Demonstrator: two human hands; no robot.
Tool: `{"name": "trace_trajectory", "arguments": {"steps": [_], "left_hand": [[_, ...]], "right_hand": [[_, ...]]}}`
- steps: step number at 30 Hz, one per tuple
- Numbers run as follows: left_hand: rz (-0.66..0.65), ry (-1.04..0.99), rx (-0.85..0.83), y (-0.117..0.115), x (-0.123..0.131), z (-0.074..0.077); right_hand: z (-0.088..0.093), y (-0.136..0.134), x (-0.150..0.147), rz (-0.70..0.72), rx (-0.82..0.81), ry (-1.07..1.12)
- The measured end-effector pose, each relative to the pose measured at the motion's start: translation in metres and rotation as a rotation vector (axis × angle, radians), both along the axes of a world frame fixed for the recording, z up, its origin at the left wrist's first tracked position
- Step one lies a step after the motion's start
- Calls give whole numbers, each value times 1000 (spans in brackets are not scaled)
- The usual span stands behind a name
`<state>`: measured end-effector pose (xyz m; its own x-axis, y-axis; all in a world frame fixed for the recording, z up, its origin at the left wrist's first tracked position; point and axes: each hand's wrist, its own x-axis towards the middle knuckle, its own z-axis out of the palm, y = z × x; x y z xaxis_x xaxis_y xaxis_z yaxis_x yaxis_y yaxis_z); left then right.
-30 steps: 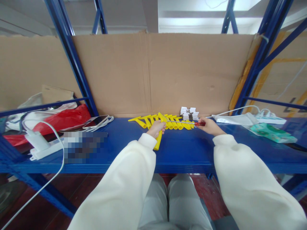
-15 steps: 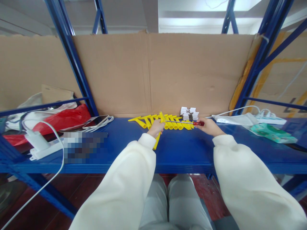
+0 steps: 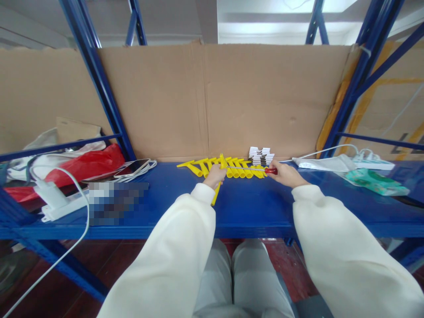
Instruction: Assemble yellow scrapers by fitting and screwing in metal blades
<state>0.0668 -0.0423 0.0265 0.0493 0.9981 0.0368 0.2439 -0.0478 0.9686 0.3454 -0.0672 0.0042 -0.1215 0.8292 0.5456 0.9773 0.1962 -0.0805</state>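
My left hand (image 3: 215, 176) is closed around a long yellow plastic piece (image 3: 220, 176) that stands tilted on the blue shelf (image 3: 251, 212). My right hand (image 3: 285, 173) grips a screwdriver by its red handle (image 3: 270, 170); the thin metal shaft (image 3: 247, 168) reaches left to the top of the held yellow piece. Behind both hands, several more yellow pieces (image 3: 238, 168) lie in a row against the cardboard backing. A small stack of white and dark parts (image 3: 261, 156) sits just behind the row.
A phone (image 3: 132, 168) with a white cable, a red bag (image 3: 82, 167) and a white power strip (image 3: 59, 205) lie to the left. White packets (image 3: 326, 164), another power strip (image 3: 372, 163) and a green packet (image 3: 376, 183) lie to the right. Blue uprights (image 3: 99, 84) frame the bay.
The held yellow piece has turned more upright and sits a little farther back. My right hand has slid slightly left with the screwdriver.
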Motion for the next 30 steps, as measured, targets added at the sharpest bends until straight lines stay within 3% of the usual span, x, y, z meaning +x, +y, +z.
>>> {"name": "trace_trajectory", "arguments": {"steps": [9, 19, 30], "left_hand": [[6, -3, -4, -1, -1, 1], [10, 1, -1, 2, -1, -1], [55, 209, 22, -1, -2, 1]], "right_hand": [[0, 1, 0, 119, -41, 4], [1, 2, 0, 111, -58, 12], [10, -14, -25, -60, -58, -212]]}}
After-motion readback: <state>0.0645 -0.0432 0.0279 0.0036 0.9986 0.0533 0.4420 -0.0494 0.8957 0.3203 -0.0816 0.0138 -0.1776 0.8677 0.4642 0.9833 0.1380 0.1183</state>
